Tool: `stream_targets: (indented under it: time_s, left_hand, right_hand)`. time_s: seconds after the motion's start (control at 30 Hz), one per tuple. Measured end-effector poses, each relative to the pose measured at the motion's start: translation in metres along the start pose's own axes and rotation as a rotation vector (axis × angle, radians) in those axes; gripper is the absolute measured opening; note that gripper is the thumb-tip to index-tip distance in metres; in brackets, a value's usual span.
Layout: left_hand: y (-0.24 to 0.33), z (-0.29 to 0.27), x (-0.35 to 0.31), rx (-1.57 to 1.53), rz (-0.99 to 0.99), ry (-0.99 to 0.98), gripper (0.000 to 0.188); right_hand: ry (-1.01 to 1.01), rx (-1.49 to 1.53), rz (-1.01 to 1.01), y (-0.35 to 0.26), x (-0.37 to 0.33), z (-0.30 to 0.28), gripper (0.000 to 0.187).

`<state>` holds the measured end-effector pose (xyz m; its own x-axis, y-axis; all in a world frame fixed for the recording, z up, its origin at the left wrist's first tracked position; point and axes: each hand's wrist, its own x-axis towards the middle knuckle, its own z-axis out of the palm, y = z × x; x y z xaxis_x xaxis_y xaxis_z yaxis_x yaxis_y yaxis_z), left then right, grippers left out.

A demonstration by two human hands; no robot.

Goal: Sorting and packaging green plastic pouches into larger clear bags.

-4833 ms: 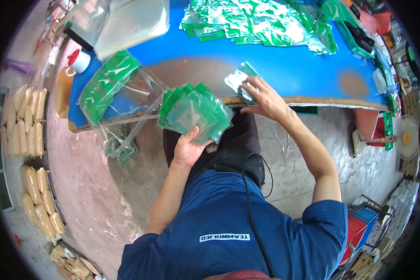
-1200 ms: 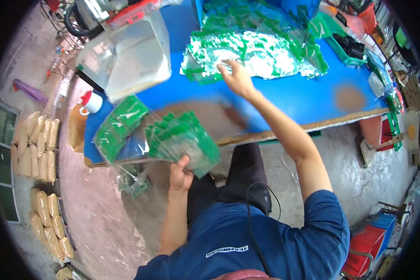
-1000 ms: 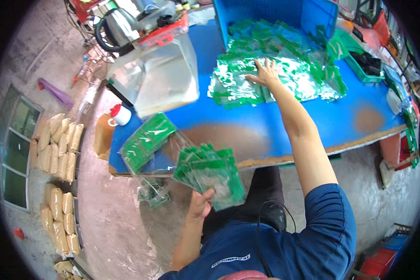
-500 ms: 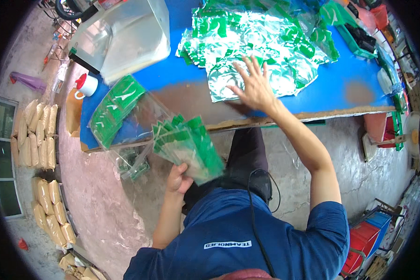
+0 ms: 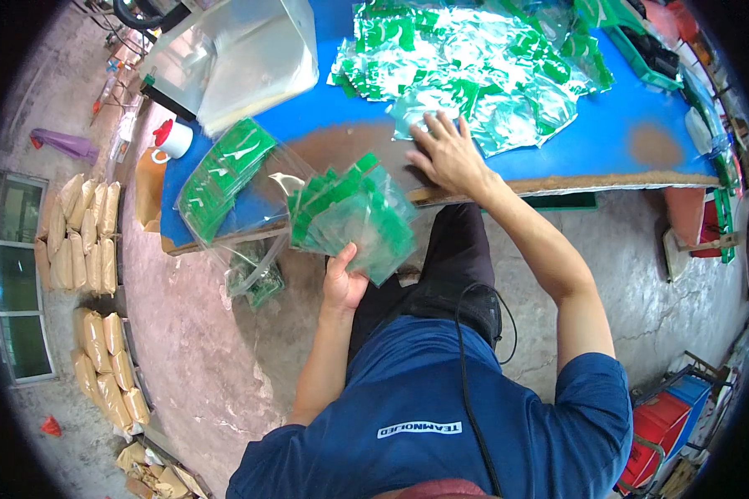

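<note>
My left hand (image 5: 344, 281) grips the lower end of a fanned bunch of green and clear plastic bags (image 5: 354, 218), held just off the table's front edge. Fingers slightly apart, my right hand (image 5: 453, 155) is at the near edge of a heap of shiny green and silver plastic bags (image 5: 466, 62). Its fingertips meet the lowest bag there, and no grip on it shows. Left of the fan, a neat stack of green-and-clear bags (image 5: 229, 166) lies on the table, its clear ends hanging over the edge.
The blue table (image 5: 341, 104) has a worn brown front edge. A clear plastic-walled box (image 5: 258, 66) and a white mug with a red lid (image 5: 173, 139) stand at its left. A green tray (image 5: 653, 71) sits far right. Filled brown sacks (image 5: 79, 241) are stacked on the left.
My left hand has lifted the fanned bags up toward the table edge. My right hand has drawn back from over the heap to its near side, where the front silver bag's outline has changed.
</note>
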<state>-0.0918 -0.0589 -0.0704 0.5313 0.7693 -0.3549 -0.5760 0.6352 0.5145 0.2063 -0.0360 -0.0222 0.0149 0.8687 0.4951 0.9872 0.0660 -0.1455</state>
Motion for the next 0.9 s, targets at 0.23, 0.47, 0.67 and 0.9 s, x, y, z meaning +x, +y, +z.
stream_targets:
  time_s: [0.23, 0.47, 0.67, 0.9]
  left_hand:
    - [0.001, -0.011, 0.005, -0.124, -0.037, -0.083, 0.057]
    - [-0.007, 0.003, 0.006, -0.099, 0.033, -0.025, 0.052]
    - [-0.007, 0.001, 0.005, -0.048, -0.007, -0.03, 0.053]
    - [0.016, -0.023, -0.014, -0.015, 0.072, -0.056, 0.062]
  right_hand:
    - [-0.458, 0.769, -0.217, -0.031, -0.009, -0.027, 0.034]
    - [-0.218, 0.516, -0.273, -0.026, -0.02, -0.012, 0.031]
    - [-0.07, 0.349, 0.126, 0.007, 0.026, -0.031, 0.05]
    - [-0.249, 0.245, -0.261, -0.018, -0.03, -0.027, 0.079]
